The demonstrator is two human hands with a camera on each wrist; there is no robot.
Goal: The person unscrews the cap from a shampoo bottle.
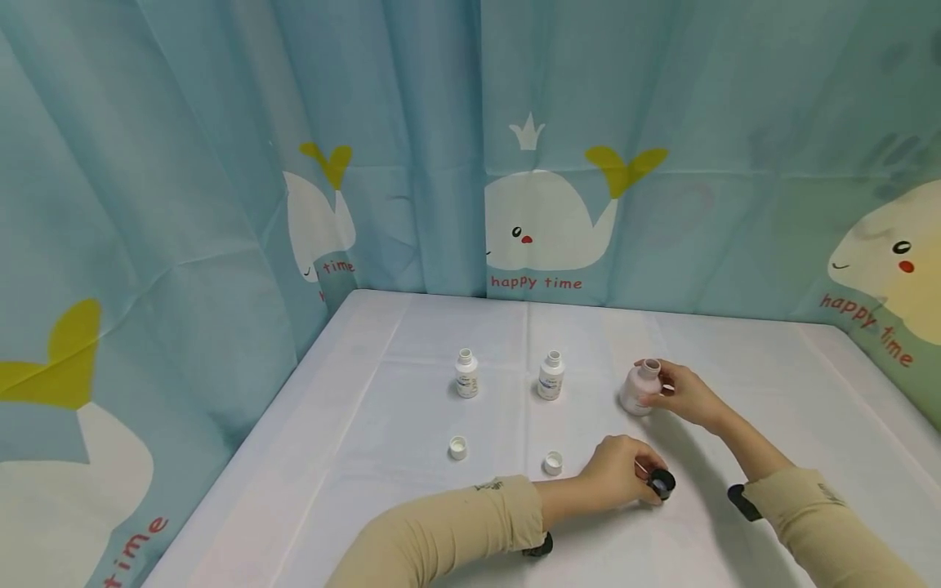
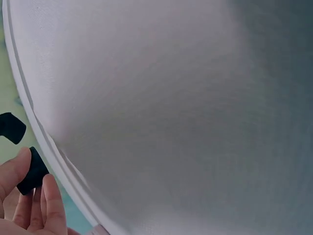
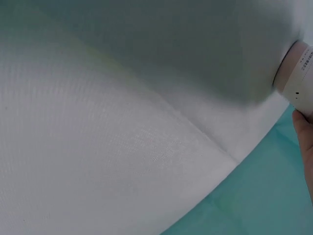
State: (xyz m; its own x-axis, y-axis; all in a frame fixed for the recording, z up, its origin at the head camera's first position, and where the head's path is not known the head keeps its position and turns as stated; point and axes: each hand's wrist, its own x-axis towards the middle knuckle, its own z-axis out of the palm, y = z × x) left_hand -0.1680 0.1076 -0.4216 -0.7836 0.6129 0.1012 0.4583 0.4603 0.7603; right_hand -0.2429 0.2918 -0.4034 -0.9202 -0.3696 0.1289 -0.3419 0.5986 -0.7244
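Note:
In the head view my left hand [image 1: 613, 474] pinches a black bottle cap [image 1: 662, 484], its hollow side facing up. The left wrist view shows this black cap [image 2: 33, 171] between thumb and fingers. My right hand [image 1: 689, 396] grips a pale pink bottle [image 1: 638, 390] by its side; the bottle's neck is uncovered and points up, slightly tilted. In the right wrist view only part of the labelled bottle [image 3: 298, 73] shows, at the right edge. Whether its base touches the table cannot be told.
Two white uncapped bottles stand upright on the white-covered table [image 1: 390, 408]: one on the left [image 1: 466, 374], one in the middle [image 1: 550, 376]. In front of them lie two white caps, a left cap [image 1: 458, 447] and a right cap [image 1: 553, 463]. A blue curtain [image 1: 434, 147] hangs behind.

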